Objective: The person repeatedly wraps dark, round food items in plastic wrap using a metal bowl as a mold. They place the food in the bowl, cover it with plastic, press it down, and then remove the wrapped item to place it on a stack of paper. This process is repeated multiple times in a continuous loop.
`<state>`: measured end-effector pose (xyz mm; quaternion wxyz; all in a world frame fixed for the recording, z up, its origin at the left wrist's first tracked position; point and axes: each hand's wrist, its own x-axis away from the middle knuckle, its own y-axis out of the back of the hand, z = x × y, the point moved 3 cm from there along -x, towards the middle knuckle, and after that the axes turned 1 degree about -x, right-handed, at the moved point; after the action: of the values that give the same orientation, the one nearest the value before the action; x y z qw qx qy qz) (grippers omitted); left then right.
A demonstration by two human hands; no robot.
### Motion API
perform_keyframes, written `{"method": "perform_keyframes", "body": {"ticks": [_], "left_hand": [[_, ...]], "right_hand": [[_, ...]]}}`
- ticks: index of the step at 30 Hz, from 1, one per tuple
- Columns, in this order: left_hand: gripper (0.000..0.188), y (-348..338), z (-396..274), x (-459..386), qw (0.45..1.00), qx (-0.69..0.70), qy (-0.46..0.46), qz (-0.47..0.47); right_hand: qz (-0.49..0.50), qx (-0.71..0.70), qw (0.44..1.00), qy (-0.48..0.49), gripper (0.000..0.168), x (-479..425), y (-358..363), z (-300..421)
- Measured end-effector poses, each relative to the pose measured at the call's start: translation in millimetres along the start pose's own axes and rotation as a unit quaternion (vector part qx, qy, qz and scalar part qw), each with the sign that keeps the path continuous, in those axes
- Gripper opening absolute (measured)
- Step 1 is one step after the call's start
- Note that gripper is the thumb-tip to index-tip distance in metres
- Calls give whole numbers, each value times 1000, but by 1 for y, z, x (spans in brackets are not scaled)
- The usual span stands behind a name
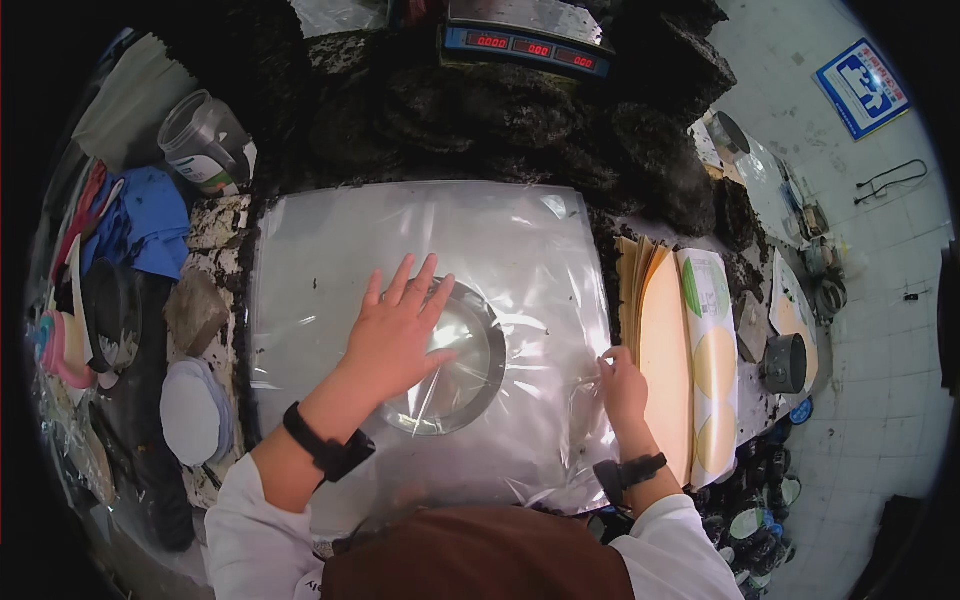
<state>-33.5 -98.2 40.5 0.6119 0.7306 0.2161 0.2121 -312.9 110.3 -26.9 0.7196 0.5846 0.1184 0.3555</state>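
A stack of clear plastic sheets [315, 225] lies flat before me. A round metal ring [491, 352] shows in the middle of it, with glossy film around and over it; which layers cover it I cannot tell. My left hand [401, 330] rests flat with spread fingers over the ring's upper left part. At the right edge of the sheets, my right hand [624, 382] pinches the film's edge between thumb and fingers. Wrinkles run through the film from the ring towards that hand.
Dark, rough stacked material [450, 120] lines the far side, with a digital scale [529, 49] behind. Brown paper sheets [660, 360] and a printed label roll [712, 375] stand close on the right. Leftward are white round discs [191, 412], a stone block [195, 311], a plastic jar [202, 142] and blue cloth [150, 221].
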Motion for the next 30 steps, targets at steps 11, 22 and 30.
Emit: {"method": "perform_keyframes", "body": {"ticks": [11,22,30], "left_hand": [[80,8,19,7,998,-12,21,-53],[68,-33,143,269,870,-146,455,-121],[56,-37,142,278,877,-125,441,-147]], "right_hand": [[166,108,876,440,75,23,7,77],[-156,184,861,448,107,-208,105,290],[-79,184,891,407,94,-257,69,289]]}}
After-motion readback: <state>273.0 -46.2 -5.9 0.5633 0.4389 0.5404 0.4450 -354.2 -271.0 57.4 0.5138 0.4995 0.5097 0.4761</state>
